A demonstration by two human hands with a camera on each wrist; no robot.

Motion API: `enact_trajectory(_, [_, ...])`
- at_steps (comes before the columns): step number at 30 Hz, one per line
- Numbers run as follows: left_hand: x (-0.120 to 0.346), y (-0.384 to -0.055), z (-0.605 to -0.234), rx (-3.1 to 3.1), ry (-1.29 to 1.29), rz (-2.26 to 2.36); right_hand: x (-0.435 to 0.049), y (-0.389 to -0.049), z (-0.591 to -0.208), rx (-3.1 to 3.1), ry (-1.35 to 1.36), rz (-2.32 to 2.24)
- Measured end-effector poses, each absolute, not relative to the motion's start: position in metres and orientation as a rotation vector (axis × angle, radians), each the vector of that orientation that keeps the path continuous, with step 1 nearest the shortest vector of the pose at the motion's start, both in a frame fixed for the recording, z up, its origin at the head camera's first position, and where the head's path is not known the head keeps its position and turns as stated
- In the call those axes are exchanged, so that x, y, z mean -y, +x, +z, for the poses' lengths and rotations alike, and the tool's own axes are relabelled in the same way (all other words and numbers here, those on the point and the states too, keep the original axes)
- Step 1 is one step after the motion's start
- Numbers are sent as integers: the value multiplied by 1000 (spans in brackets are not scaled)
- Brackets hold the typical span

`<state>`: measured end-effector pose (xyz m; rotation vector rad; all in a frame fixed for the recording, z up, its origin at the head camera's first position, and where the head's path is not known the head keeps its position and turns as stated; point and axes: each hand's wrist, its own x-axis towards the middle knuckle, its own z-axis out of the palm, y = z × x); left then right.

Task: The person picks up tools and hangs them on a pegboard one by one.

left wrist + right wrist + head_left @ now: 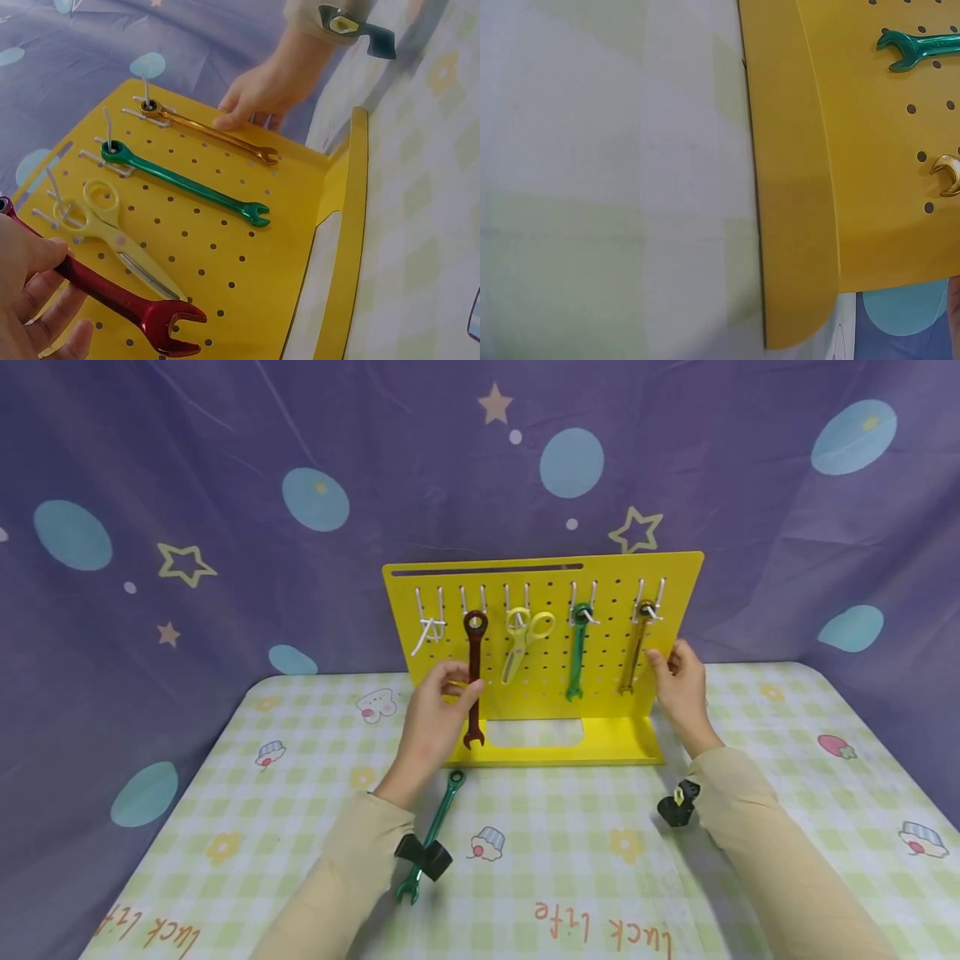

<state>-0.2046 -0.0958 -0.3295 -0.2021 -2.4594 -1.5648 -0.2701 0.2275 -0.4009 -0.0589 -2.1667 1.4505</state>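
Note:
My left hand (pixel 433 718) pinches a dark red wrench (pixel 475 710) between thumb and fingers. The wrench hangs upright, ring end up, and its ring overlaps a white hook on the yellow pegboard (pixel 540 702). In the left wrist view the open jaw end of the red wrench (pixel 169 322) points away from the fingers. My right hand (pixel 684 693) grips the pegboard's right edge, thumb in front and fingers partly hidden behind. On hooks between the hands hang yellow scissors (pixel 516 647), a green wrench (pixel 577 656) and a gold wrench (pixel 635 652).
Another green wrench (pixel 442 814) lies on the checked tablecloth (pixel 570 827), partly covered by the left wrist camera (pixel 423 856). At the board's far left is a white hook (pixel 429 631) with a loose slanting piece. A purple curtain (pixel 450 510) hangs behind the table.

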Motion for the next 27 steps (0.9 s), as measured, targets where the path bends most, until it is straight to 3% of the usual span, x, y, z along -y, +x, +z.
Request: enact_trajectory(27, [95, -234, -337, 2547, -148, -1473, -228, -273, -404, 2141, -23, 1433])
